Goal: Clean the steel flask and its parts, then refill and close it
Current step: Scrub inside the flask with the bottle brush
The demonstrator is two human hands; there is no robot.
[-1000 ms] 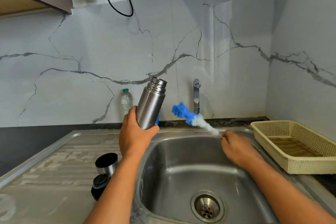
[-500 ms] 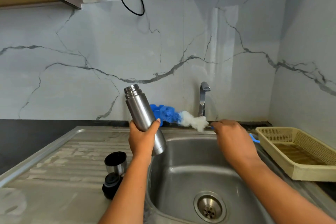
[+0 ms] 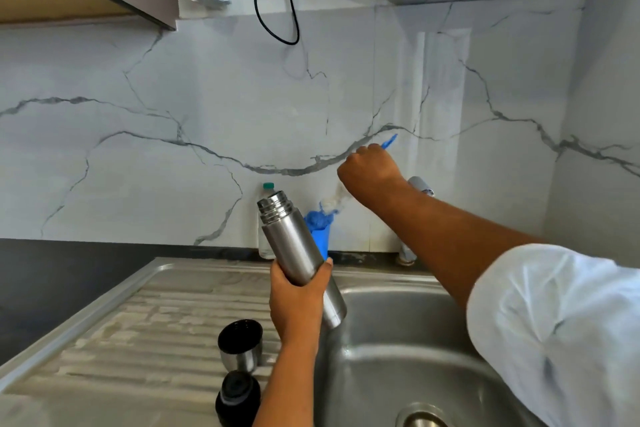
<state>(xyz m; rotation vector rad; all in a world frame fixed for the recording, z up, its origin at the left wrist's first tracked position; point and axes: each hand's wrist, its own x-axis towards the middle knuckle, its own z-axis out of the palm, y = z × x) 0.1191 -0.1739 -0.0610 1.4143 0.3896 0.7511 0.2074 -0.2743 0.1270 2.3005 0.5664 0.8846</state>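
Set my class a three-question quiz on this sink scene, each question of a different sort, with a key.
1. True or false: the left hand grips the steel flask, whose mouth is uncovered.
2. The bottle brush is held by: A) the right hand; B) the left hand; C) nobody.
3. Fill in: the cup lid and stopper stand on the sink's ____.
Key: 1 true; 2 A; 3 drainboard.

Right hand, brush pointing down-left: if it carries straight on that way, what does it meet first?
Probably the blue holder behind the flask. The tip of the brush seems to be at the holder's mouth. The right hand looks farther back than the flask, though depth is unclear.
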